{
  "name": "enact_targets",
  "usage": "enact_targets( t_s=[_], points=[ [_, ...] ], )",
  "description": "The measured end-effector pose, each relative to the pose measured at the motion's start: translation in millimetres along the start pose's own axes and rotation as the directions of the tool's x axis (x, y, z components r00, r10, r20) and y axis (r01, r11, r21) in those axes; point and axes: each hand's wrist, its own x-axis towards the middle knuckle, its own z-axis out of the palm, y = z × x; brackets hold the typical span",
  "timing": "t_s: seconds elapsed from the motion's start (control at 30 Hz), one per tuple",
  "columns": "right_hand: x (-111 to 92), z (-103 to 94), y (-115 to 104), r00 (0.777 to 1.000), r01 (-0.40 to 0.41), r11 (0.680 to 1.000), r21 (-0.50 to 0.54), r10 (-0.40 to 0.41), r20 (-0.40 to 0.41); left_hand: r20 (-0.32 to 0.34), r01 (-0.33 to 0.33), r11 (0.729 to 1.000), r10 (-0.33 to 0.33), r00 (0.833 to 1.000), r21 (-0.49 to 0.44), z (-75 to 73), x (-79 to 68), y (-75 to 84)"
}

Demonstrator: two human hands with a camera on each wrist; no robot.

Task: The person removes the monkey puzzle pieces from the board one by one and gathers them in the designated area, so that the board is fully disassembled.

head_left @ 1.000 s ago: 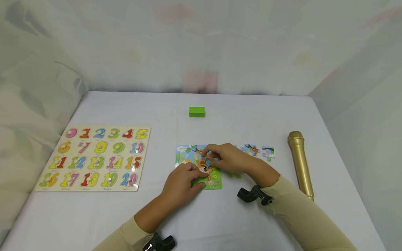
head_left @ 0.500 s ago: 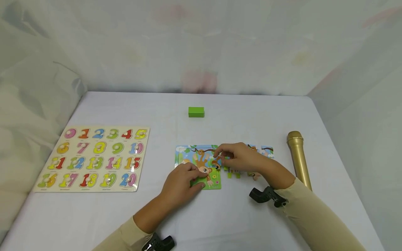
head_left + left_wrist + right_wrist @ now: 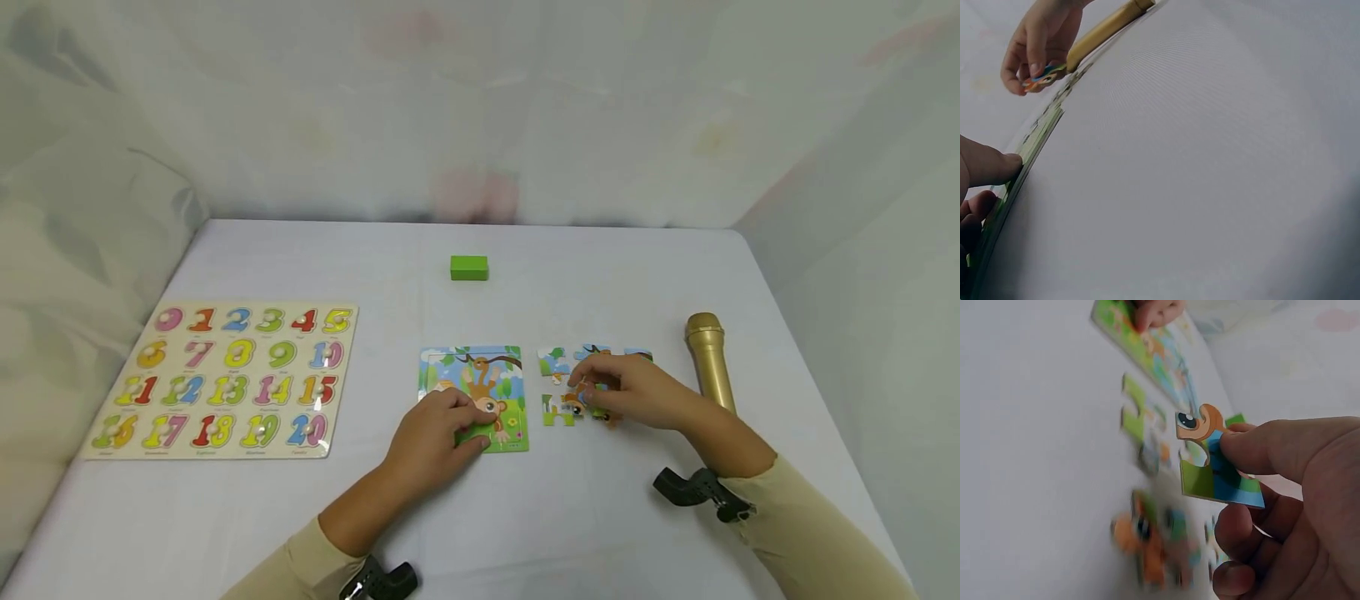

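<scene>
My left hand (image 3: 435, 433) rests on the lower part of a picture puzzle board (image 3: 512, 383) showing a monkey, its thumb and fingers touching the surface. Over loose puzzle pieces to the right of the board is my right hand (image 3: 637, 390). Between thumb and fingers it pinches a puzzle piece (image 3: 1225, 478), raised off the table, with an eye and blue and green areas. Loose pieces (image 3: 555, 362) lie on the white cloth; the right hand hides some of them. In the right wrist view, the pieces below, including an orange-brown one (image 3: 1150, 550), are blurred.
A number board (image 3: 225, 375) with coloured numerals from 0 to 20 lies at the left. Behind the puzzle stands a green block (image 3: 468, 268). A gold microphone-shaped object (image 3: 708, 358) lies at the right, partly behind the right forearm. White fabric hangs around the table.
My right hand has moved right from over the puzzle board to above the loose pieces, uncovering the board's upper right. The left hand has stayed in place.
</scene>
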Motion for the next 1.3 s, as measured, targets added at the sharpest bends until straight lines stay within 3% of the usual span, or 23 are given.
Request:
enact_targets(
  t_s=[0.17, 0.5, 0.9, 1.3],
  points=[
    [-19.2, -10.2, 9.4, 0.999, 0.023, 0.996, -0.086, -0.027, -0.042, 0.006, 0.007, 1.000, -0.007, 1.000, 0.006, -0.2, 0.4, 0.1],
    [-46.5, -31.0, 19.2, 0.999, -0.035, 0.979, -0.199, 0.030, -0.027, -0.005, -0.009, 1.000, 0.009, 1.000, 0.007, -0.5, -0.1, 0.0],
    [-52.5, -39.8, 25.7, 0.996, -0.017, 0.969, -0.247, -0.005, -0.089, 0.025, -0.017, 0.999, 0.016, 1.000, 0.046, -0.7, 1.1, 0.9],
    [-50.1, -30.0, 34.8, 0.984, -0.104, 0.925, -0.366, 0.042, -0.174, 0.033, 0.002, 0.999, -0.003, 0.999, 0.037, -1.3, -1.3, 2.5]
  ],
)
